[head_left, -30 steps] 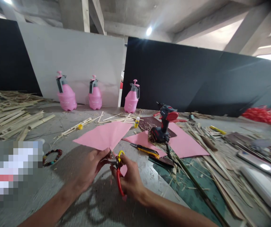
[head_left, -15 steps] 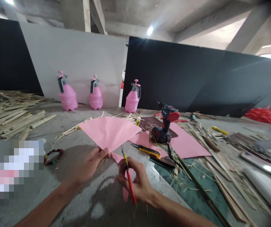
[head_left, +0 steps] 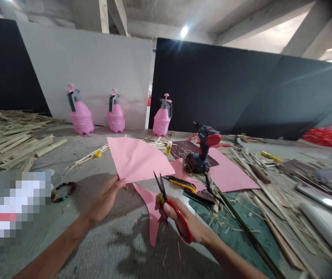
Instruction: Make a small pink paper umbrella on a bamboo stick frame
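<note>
My left hand [head_left: 106,200] pinches the lower edge of a sheet of pink paper [head_left: 138,159], holding it up above the concrete floor. My right hand [head_left: 177,219] grips red-handled scissors [head_left: 175,211] with a yellow inner part. Their steel blades stand open, pointing up and just right of the sheet's lower corner, without touching it. A narrow pink paper piece [head_left: 151,209] runs downward below the sheet, between my hands. I cannot tell whether it is still joined to the sheet.
Nearby lie a yellow utility knife [head_left: 182,184], a cordless drill [head_left: 203,151] on pink paper [head_left: 232,174], and a bead bracelet [head_left: 63,192]. Bamboo strips [head_left: 12,141] are heaped left, with more [head_left: 270,197] right. Several pink spray bottles [head_left: 80,116] stand by the wall.
The scissors have swung from upright and closed to tilted with open blades, and my right hand has moved right. The pink sheet has turned and shifted slightly upward.
</note>
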{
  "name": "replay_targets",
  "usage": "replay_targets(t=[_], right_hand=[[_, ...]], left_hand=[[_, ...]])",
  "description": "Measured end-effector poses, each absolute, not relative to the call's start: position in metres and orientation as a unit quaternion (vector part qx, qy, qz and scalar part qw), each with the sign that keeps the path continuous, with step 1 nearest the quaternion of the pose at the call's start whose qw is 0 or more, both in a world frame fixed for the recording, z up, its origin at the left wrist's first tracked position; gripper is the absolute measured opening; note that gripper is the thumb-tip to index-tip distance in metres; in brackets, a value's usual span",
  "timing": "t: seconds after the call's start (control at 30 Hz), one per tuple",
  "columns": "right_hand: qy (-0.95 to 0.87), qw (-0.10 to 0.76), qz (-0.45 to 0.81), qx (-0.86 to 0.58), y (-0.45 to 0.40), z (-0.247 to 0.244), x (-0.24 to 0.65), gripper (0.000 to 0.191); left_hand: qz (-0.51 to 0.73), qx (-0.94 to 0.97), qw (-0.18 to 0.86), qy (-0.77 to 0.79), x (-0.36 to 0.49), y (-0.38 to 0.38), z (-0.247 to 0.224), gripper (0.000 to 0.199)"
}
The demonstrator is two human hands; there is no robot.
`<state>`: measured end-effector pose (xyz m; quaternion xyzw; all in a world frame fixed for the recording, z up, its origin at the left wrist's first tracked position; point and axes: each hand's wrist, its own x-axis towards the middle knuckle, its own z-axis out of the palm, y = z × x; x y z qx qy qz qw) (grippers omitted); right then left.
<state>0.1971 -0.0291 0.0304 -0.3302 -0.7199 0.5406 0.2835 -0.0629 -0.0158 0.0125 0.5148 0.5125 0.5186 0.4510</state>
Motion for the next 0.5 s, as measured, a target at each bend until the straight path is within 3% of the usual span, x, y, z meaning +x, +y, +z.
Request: replay_targets(t=[0.17, 0.5], right_hand=[[-0.697, 0.262, 0.599, -0.293, -0.036, 0.031, 0.194, 0.05], [-0.717, 0.251, 0.566, -0.32, -0.041, 0.025, 0.193, 0.047]], left_hand=[[0.525, 0.551, 0.429, 0.486, -0.061, -0.022, 0.015, 0.032], [0.53, 0.578, 0.41, 0.465, -0.057, -0.028, 0.023, 0.03]])
